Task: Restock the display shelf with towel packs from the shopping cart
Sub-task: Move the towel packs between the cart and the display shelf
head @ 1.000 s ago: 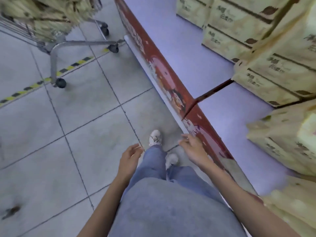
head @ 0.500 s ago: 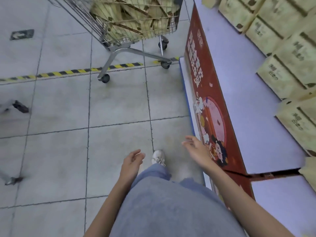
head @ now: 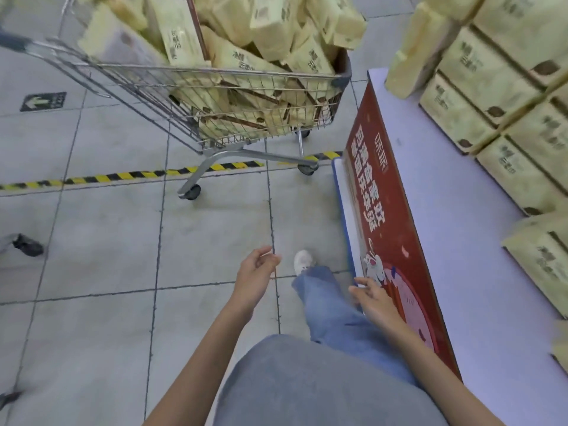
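Nearer now stands the shopping cart (full of towel packs), left hand and right hand both relaxed, empty.

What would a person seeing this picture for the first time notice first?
Probably the shopping cart, upper middle, piled high with pale yellow towel packs. Next, the display shelf on the right, with its red poster front and stacked packs. The left hand and right hand are empty, near the bottom.

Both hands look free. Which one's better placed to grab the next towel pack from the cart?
Left, probably. The left hand is empty, on the cart side; the right hand hangs by the shelf's red panel, farther from the towel packs.
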`<state>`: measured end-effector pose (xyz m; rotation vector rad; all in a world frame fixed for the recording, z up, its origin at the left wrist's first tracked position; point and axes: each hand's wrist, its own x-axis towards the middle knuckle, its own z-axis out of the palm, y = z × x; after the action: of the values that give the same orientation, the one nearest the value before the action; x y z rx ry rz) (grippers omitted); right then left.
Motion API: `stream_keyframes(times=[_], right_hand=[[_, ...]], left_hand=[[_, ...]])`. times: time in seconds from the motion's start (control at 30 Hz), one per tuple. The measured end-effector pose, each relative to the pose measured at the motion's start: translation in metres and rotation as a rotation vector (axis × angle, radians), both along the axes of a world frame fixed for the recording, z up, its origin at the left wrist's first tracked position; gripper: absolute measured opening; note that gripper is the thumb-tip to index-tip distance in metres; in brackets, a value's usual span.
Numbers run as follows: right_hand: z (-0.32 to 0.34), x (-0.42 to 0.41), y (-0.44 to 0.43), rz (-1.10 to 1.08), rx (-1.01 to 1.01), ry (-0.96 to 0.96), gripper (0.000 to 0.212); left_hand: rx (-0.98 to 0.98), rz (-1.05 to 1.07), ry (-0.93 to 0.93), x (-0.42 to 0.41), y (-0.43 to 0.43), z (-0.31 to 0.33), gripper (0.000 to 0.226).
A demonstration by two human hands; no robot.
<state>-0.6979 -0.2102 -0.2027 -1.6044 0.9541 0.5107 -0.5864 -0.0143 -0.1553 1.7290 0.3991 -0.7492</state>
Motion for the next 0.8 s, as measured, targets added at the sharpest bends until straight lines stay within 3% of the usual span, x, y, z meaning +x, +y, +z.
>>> stream_keyframes(times=[0.2, 0.47, 0.67, 0.8], right_hand=[[0.008, 0.139, -0.041, 0.102, -0.115, -0.04, 0.03], [0.03, 0.288, -0.039, 0.297, -0.052, -0.1, 0.031], [0.048, 0.402, -0.029, 0.272, -0.035, -0.225, 0.031], [0.079, 0.484, -0.02, 0.224, -0.09, -0.413, 0.031]], left_hand=[[-0.01, 0.164, 0.089, 0.084, -0.026, 0.002, 0.036], [-0.036, 0.382, 0.133, 0.174, -0.024, 0.006, 0.035], [-0.069, 0.382, 0.023, 0.29, -0.027, 0.013, 0.031], [-0.102, 0.342, -0.122, 0.382, -0.023, 0.047, 0.031]])
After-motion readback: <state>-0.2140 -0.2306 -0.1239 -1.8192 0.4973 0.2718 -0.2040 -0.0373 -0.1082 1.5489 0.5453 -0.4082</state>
